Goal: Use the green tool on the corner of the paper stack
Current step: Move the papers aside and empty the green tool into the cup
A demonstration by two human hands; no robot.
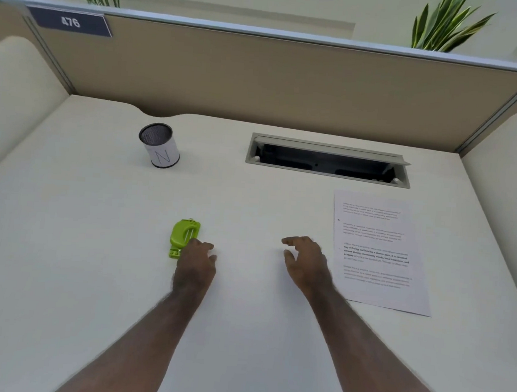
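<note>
A small lime-green tool (183, 236) lies flat on the white desk, left of centre. My left hand (196, 264) rests just at its near right side, fingers curled and touching its edge, without a clear grip on it. A stack of printed white paper (381, 253) lies to the right, slightly skewed. My right hand (304, 261) hovers above the desk just left of the paper's left edge, fingers spread and holding nothing.
A white cylindrical cup with a dark mesh top (159, 144) stands at the back left. An open cable tray slot (327, 161) is set into the desk behind the paper. Beige partition walls (259, 79) enclose the desk on three sides.
</note>
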